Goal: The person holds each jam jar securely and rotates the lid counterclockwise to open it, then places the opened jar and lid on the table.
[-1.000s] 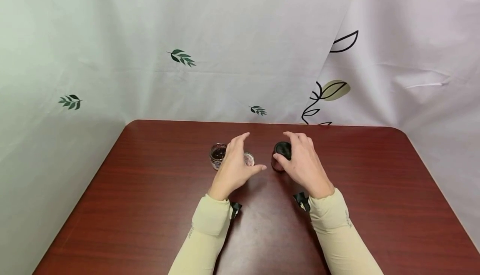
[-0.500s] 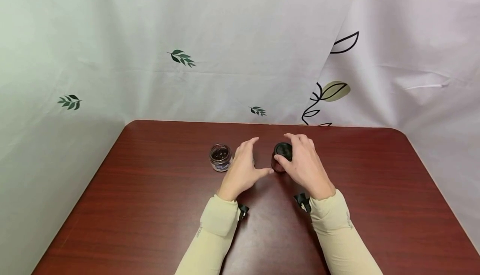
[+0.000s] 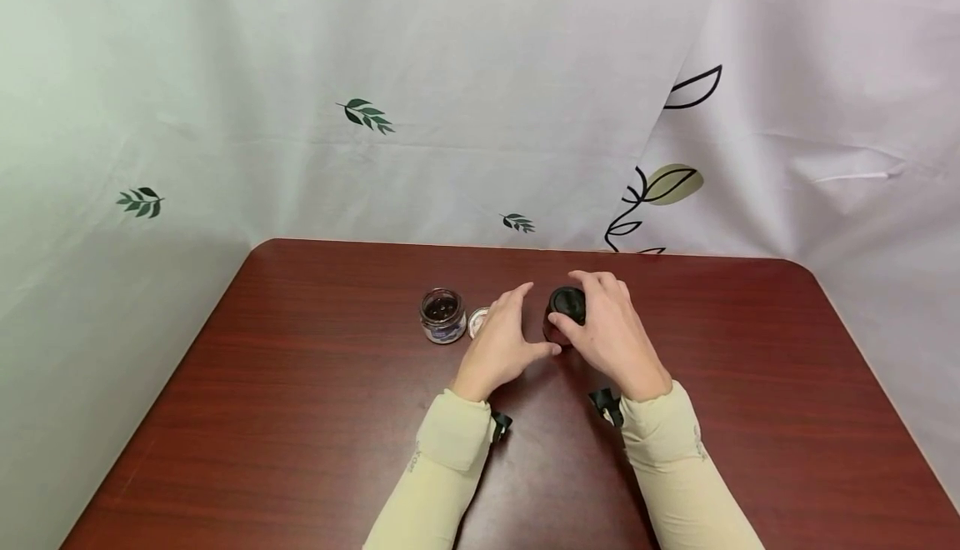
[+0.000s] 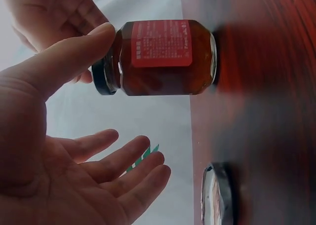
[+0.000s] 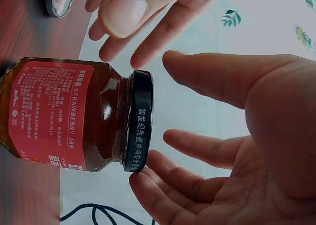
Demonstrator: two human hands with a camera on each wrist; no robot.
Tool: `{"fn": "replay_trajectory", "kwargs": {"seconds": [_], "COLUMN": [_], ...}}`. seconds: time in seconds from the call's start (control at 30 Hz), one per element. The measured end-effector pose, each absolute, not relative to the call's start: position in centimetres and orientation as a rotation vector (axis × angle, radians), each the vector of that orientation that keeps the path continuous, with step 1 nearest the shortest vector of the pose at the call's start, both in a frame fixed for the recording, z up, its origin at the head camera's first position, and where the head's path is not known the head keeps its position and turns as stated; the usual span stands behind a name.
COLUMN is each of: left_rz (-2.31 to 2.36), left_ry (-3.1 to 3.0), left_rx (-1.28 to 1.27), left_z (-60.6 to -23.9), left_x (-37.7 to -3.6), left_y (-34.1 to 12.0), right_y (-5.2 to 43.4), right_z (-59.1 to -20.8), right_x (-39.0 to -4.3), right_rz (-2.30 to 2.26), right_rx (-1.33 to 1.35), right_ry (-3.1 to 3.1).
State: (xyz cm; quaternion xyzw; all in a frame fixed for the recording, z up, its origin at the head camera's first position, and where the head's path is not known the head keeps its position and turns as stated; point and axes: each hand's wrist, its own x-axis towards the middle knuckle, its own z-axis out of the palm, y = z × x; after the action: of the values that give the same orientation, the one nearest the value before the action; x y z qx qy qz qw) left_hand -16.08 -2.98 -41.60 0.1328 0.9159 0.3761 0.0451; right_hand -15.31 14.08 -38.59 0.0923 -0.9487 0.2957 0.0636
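Red-brown wooden table (image 3: 300,450); pale leaf-print curtains (image 3: 450,75) behind, soft even light

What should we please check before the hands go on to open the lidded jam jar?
1. Jam jar upright on the table: ok.
2. Black lid seated on the jar: ok.
3. Right hand gripping the lid: not ok; its fingers lie around the lid, not clamped.
4. Left hand holding the jar body: not ok; thumb tip at the jar shoulder, fingers apart.
5. Open jar and loose lid out of the way: ok, both left of the hands.
6. Lid tightness: cannot tell.
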Motion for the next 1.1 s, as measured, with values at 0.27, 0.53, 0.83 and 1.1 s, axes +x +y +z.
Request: {"fn": "replay_trajectory", "kwargs": {"seconds": [0.27,0.53,0.83,1.1], "left_rz": [1.135,1.144,1.159,1.146], "left_ry": [2.815,2.804,2.800,2.797], "left_rx": [0.421,0.418,0.462,0.436], "left_z": [-42.1,-42.5,-43.4,-43.8], "left_x": [-16.1,-16.3,-16.9,-17.2], "left_y": [-2.1,-1.4,-0.7,-0.3], "right_y": [14.2,14.3,14.4,14.4], "right_z": [-38.7,-38.7,-38.6,-38.7], "right_x": [-15.3,-15.4,-15.4,-15.5], "right_rz": [0.888,0.883,0.893,0.892], "right_rx": [0.296,0.322,0.321,0.334], "right_ry": [-2.871,-2.867,-2.881,-2.874]}}
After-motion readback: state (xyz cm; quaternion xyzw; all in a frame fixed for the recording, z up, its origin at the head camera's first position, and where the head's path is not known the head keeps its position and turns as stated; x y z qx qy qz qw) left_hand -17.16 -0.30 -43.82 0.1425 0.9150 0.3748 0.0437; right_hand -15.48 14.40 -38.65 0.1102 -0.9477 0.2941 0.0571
